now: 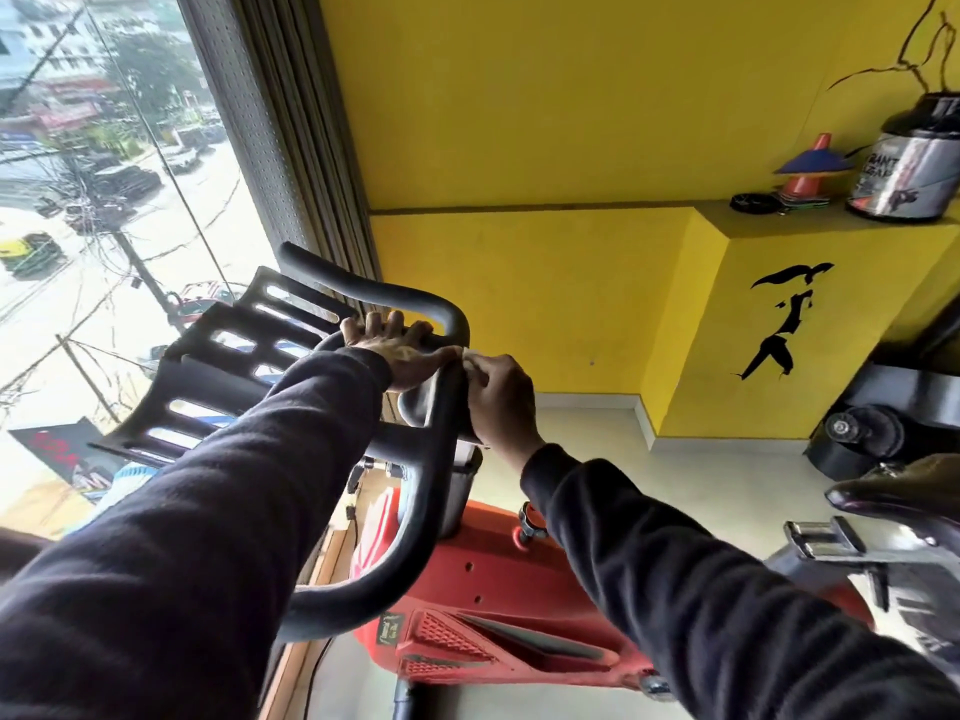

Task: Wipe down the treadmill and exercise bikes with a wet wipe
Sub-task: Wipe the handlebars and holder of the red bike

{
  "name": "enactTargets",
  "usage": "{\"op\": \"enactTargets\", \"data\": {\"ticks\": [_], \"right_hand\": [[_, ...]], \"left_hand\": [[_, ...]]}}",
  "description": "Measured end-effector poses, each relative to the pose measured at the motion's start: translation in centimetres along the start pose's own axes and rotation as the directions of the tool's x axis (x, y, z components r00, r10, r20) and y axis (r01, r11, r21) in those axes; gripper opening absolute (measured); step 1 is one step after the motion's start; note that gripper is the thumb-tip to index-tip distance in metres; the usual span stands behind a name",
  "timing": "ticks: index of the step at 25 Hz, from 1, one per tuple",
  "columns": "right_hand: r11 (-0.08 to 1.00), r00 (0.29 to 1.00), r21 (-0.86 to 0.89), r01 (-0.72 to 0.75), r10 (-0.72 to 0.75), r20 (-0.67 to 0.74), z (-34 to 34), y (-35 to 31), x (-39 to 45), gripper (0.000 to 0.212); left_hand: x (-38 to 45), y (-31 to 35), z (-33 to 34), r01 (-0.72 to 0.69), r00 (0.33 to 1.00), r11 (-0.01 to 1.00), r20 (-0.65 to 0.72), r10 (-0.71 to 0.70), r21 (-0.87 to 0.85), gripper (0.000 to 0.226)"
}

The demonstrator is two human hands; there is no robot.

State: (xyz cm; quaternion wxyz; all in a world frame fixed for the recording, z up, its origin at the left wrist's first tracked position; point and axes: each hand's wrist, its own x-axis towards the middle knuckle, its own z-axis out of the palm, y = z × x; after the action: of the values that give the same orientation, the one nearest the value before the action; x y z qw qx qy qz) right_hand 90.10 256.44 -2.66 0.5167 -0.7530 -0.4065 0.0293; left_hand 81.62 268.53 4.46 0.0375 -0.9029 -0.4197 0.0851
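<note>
The person leans over a red exercise bike [498, 605] with black padded handlebars [431, 491] that stands beside a large window [104, 200] and a yellow wall [519, 122]. The left hand [395, 350] is closed over the curved upper bar of the handlebars, fingers wrapped over the top and the dark sleeve [208, 511] reaching in from the lower left. The right hand [501, 397] is closed on a small white wet wipe [470, 362], pressing it against the right side of the handlebar just beside the left hand; only a small crumpled part of the wipe shows above the fingers. A black slotted tray [228, 366] sits at the front of the handlebars, toward the window. At the far right, a dark bike saddle [898, 491] is partly in view. On a yellow ledge [779, 220] above stand an orange cone [808, 174] and a large silver tub [909, 168].
</note>
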Motion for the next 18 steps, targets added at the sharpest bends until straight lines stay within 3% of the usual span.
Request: {"op": "enactTargets", "data": {"ticks": [4,5,8,9,13,16,18], "right_hand": [[0.973,0.973,0.02,0.229,-0.229,0.001,-1.1,0.7,-4.2,0.027],[0.969,0.969,0.043,0.243,-0.244,0.022,-1.5,0.9,-3.4,0.027],[0.997,0.997,0.067,0.037,-0.042,0.063,-0.7,0.2,1.1,0.027],[0.997,0.998,0.065,0.031,-0.034,0.052,-0.3,-0.1,1.2,0.027],[0.928,0.931,0.129,0.351,-0.36,0.063,-0.6,1.7,-0.7,0.036],[0.966,0.958,0.089,0.243,-0.253,0.132,-0.1,1.6,3.6,0.038],[0.96,0.951,0.029,0.28,-0.281,0.129,0.3,1.4,3.9,0.037]], "left_hand": [[0.3,0.0,0.1,0.03,1.0,1.0,-0.002,-0.03,-0.001,0.076],[0.5,0.0,0.0,0.03,1.0,1.0,-0.007,-0.03,0.001,0.073],[0.6,0.4,-0.3,0.029,0.999,0.999,-0.02,-0.029,0.023,0.063],[0.6,0.5,-0.3,0.034,0.999,0.999,-0.023,-0.033,0.04,0.06],[1.1,0.3,-0.1,0.043,0.999,0.994,-0.025,-0.041,0.097,0.048],[1.4,0.2,0.0,0.037,0.999,0.99,-0.02,-0.035,0.133,0.044],[1.4,0.4,0.0,0.047,0.999,0.99,-0.015,-0.045,0.137,0.041]]}}
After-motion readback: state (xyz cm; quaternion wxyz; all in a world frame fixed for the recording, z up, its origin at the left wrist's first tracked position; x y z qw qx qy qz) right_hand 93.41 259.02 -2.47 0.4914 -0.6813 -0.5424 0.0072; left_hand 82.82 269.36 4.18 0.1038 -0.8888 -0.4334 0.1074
